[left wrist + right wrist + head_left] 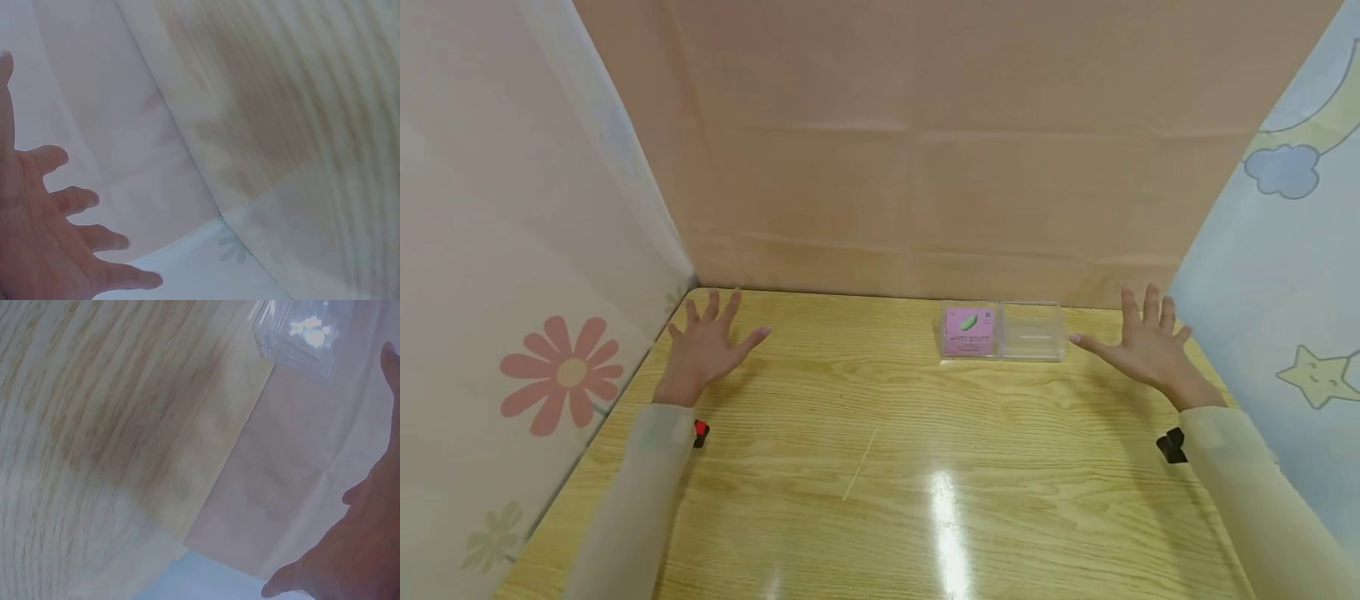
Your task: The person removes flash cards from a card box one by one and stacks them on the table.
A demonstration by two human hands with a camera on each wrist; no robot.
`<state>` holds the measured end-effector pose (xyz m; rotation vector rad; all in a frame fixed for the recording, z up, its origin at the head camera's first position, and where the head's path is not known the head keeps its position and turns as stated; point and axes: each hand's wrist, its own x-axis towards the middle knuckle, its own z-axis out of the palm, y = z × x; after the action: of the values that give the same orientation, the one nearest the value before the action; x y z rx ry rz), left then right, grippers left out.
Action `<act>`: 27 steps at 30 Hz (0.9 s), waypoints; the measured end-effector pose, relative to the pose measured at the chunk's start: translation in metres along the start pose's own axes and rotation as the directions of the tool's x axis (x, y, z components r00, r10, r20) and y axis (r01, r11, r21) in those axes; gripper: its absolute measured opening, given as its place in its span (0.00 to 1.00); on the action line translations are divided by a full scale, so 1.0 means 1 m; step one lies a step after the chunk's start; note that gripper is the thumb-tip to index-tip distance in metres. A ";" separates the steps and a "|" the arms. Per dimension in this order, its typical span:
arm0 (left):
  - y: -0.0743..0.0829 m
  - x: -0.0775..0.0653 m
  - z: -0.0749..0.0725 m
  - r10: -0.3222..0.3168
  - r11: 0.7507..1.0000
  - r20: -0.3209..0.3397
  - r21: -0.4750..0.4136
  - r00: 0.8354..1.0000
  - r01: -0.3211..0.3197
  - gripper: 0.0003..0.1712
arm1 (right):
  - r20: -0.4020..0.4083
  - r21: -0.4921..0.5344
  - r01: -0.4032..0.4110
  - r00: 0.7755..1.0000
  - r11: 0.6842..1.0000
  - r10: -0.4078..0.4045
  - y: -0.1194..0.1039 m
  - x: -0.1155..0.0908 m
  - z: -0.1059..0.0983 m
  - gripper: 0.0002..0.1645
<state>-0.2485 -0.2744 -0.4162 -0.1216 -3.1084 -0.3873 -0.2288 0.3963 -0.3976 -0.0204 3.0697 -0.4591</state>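
Note:
Fingers spread wide, my left hand (pixel 706 350) is over the far left part of the table and holds nothing. My right hand (pixel 1152 346) is likewise spread at the far right, its palm bare. Just left of the right thumb lies a clear plastic box (pixel 1032 332) with two side-by-side compartments. In its left compartment is a pink card (pixel 968 332) with a green oval picture and small print I cannot read; the right compartment shows only clear plastic. Part of the box (pixel 297 331) appears at the top of the right wrist view. In the left wrist view, the left hand (pixel 50 231) shows splayed fingers.
The wood-grain table (pixel 820 400) has a thin pale line (pixel 861 463) near its middle. A plain pinkish-brown sheet (pixel 910 150) rises along the back edge. Printed sheets stand at both sides, one with a red flower (pixel 572 372), the other with a star (pixel 1317 377).

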 end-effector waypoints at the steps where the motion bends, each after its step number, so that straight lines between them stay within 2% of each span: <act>1: 0.002 0.001 0.000 0.000 1.000 0.004 -0.012 1.000 0.000 0.60 | -0.001 0.002 0.002 1.000 1.000 -0.002 -0.002 0.000 0.000 0.74; 13: 0.030 0.003 -0.008 0.069 0.991 0.000 -0.114 0.998 -0.068 0.62 | -0.006 0.056 0.041 0.999 0.998 -0.041 -0.024 -0.003 -0.003 0.75; 22: 0.051 0.008 -0.013 0.159 0.974 -0.083 -0.150 0.984 -0.170 0.52 | 0.018 0.107 0.070 0.997 0.992 -0.073 -0.032 0.000 -0.002 0.73; 27: 0.062 0.009 -0.017 0.171 0.969 -0.089 -0.166 0.981 -0.184 0.51 | 0.038 0.125 0.077 0.996 0.989 -0.082 -0.036 0.004 0.000 0.72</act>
<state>-0.2526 -0.2182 -0.3849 -0.3755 -2.9542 -0.6405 -0.2327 0.3621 -0.3876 -0.1475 3.0004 -0.6426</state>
